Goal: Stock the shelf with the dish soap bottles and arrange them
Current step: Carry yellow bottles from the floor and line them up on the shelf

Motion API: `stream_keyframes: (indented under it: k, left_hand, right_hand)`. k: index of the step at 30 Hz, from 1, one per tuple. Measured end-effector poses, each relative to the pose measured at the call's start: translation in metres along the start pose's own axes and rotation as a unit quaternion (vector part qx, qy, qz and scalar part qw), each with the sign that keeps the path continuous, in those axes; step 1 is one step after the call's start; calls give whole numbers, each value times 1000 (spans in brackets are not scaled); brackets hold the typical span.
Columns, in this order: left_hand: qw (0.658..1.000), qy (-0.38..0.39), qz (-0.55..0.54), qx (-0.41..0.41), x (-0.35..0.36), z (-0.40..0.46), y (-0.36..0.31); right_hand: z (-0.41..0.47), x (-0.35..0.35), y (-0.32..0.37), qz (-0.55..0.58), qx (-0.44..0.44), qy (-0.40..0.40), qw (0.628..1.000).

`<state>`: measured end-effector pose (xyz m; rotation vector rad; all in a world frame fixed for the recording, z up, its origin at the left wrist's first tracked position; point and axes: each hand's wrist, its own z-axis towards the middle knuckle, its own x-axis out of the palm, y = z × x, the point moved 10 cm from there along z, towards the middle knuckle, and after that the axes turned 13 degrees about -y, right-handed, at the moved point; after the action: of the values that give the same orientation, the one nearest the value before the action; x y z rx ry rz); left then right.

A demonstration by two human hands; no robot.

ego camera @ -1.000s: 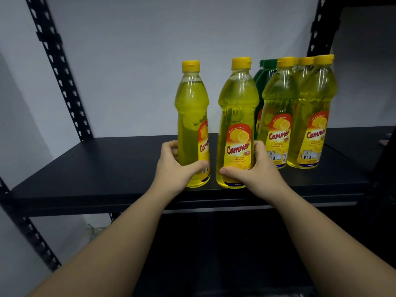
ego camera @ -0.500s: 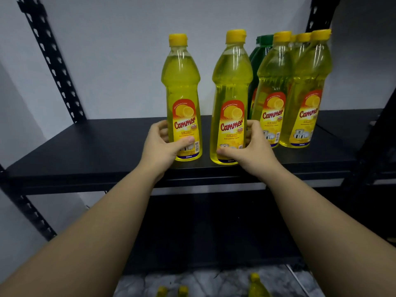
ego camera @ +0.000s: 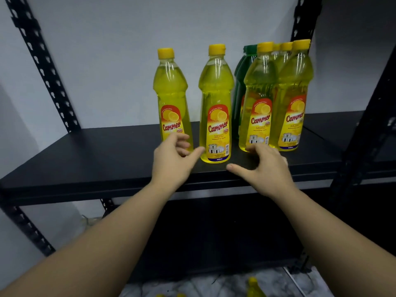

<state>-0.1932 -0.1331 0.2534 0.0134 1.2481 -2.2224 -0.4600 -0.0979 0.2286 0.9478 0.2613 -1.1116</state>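
- Several dish soap bottles are already placed on the black shelf: a left yellow bottle and a middle yellow bottle stand apart in the front, and a tight group of yellow bottles with green bottles behind it stands at the right.
- More yellow bottles are seen on the floor below, so the stocking is judged as only partly done; the wide free part of the shelf at the left is still to be filled.
- All bottles on the shelf are upright, the long axis vertical, the caps up, and the red labels are turned to the front.
- No bottle is held. The left hand is loosely spread in front of the left bottle; if a finger touches it cannot be told.
- The right hand is also relaxed and spread, just before the right group, with nothing pinched.
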Motion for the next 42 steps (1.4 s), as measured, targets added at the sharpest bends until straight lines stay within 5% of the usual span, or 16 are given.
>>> stream_keyframes:
  k: [5, 21, 42]
  left_hand:
    - [990, 103, 91, -27, 54, -12, -9]
    - [980, 92, 133, -117, 127, 48, 10]
    - [974, 100, 184, -89, 181, 104, 41]
  right_hand:
    - [-20, -16, -23, -29, -80, -46, 995]
    - [-18, -16, -25, 6, -35, -62, 997]
    - [-20, -18, -24, 9, -31, -77, 996]
